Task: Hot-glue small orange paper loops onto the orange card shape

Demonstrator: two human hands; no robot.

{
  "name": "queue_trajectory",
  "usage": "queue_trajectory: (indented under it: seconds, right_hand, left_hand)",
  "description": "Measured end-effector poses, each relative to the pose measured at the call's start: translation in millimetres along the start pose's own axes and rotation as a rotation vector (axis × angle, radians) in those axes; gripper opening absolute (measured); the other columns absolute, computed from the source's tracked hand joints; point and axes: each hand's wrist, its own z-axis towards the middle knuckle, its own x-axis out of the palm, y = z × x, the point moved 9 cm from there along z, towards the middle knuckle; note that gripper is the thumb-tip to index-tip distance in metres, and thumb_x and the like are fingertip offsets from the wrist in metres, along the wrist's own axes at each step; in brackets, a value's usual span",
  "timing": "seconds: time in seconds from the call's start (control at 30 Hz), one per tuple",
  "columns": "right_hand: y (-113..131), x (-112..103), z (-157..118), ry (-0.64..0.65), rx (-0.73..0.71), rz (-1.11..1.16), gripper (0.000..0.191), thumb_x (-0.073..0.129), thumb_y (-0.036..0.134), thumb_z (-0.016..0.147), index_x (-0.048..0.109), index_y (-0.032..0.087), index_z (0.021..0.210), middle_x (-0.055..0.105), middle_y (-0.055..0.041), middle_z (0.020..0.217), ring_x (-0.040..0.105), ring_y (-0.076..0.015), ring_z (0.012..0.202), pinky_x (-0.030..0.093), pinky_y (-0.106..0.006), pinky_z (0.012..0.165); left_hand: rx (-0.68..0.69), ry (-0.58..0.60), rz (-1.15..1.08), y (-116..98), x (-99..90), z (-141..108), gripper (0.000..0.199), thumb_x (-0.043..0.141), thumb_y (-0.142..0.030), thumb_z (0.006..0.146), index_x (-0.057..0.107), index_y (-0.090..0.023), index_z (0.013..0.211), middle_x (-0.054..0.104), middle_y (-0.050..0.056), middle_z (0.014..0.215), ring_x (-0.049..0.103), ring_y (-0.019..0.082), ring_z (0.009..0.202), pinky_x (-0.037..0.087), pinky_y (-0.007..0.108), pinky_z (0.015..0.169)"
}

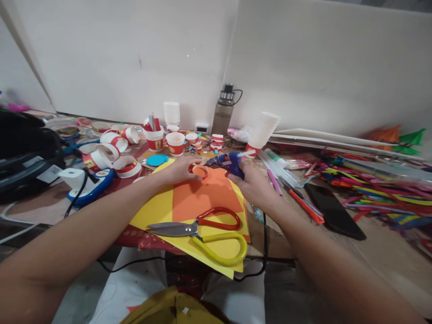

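My left hand grips a small cut cup ring above the orange paper. In my right hand is a blue glue gun, its nozzle pointing left, close to the ring; whether they touch cannot be made out. A white glue stick pokes out of the gun's back. Yellow sheets lie beneath the orange paper. Large scissors, with one red and one yellow handle, rest on the sheets nearer to me, blades to the left.
Cut cup rings and a blue-white device lie left. Paper cups, a bottle and a cup stack stand behind. A red cutter, black phone and colourful strips lie right. A black cable hangs over the edge.
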Motion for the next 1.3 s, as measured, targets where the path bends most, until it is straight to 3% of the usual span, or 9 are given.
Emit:
queue_trajectory:
  seconds: [0.17, 0.4, 0.57, 0.87, 1.3]
  right_hand:
    - [5.0, 5.1, 10.5, 0.088, 0.014, -0.099, 0.019, 0.055, 0.027, 0.089, 0.06, 0.016, 0.104, 0.071, -0.012, 0.099, 0.064, -0.0239, 0.087, 0.04, -0.028, 0.067]
    - [7.6, 8.5, 17.5, 0.1, 0.008, -0.152, 0.017, 0.055, 0.027, 0.089, 0.061, 0.016, 0.101, 0.071, -0.0124, 0.1, 0.064, -0.0245, 0.088, 0.039, -0.028, 0.067]
    - [4.6, 14.5, 18.5, 0.113, -0.004, -0.093, 0.019, 0.057, 0.021, 0.088, 0.063, 0.015, 0.105, 0.071, -0.0121, 0.102, 0.063, -0.0233, 0.09, 0.041, -0.028, 0.071]
    - [-5.9, 22.0, 17.2, 0.126, 0.037, -0.007, 0.013, 0.057, 0.024, 0.09, 0.062, 0.015, 0.097, 0.071, -0.0104, 0.094, 0.062, -0.0207, 0.082, 0.04, -0.026, 0.067]
    - [-0.6, 30.4, 14.4, 0.174, -0.028, 0.122, 0.024, 0.05, 0.025, 0.093, 0.056, 0.016, 0.114, 0.068, -0.0107, 0.109, 0.062, -0.0229, 0.093, 0.045, -0.031, 0.078]
  left_hand:
    - [0.003, 0.029, -0.021, -4.6, 3.8, 0.0, 0.044, 0.072, -0.036, 0.074, 0.07, -0.021, 0.115, 0.069, 0.007, 0.12, 0.061, 0.028, 0.111, 0.047, 0.038, 0.097]
    - [-0.093, 0.017, -0.042, 1.9, 4.5, -2.3, 0.05, 0.072, -0.039, 0.074, 0.067, -0.02, 0.119, 0.066, 0.009, 0.125, 0.059, 0.028, 0.113, 0.046, 0.039, 0.099]
    - [-0.138, 0.039, -0.072, 3.3, 6.4, -6.3, 0.065, 0.076, -0.041, 0.072, 0.059, -0.019, 0.132, 0.06, 0.011, 0.136, 0.055, 0.03, 0.123, 0.041, 0.043, 0.107]
    - [-0.155, 0.03, -0.083, 4.5, 7.4, -6.6, 0.061, 0.076, -0.035, 0.072, 0.062, -0.021, 0.129, 0.064, 0.008, 0.129, 0.058, 0.028, 0.117, 0.042, 0.042, 0.104]
    - [-0.179, 0.044, -0.072, 4.5, 5.9, -7.4, 0.054, 0.072, -0.039, 0.075, 0.064, -0.02, 0.125, 0.066, 0.008, 0.124, 0.058, 0.027, 0.113, 0.044, 0.038, 0.098]
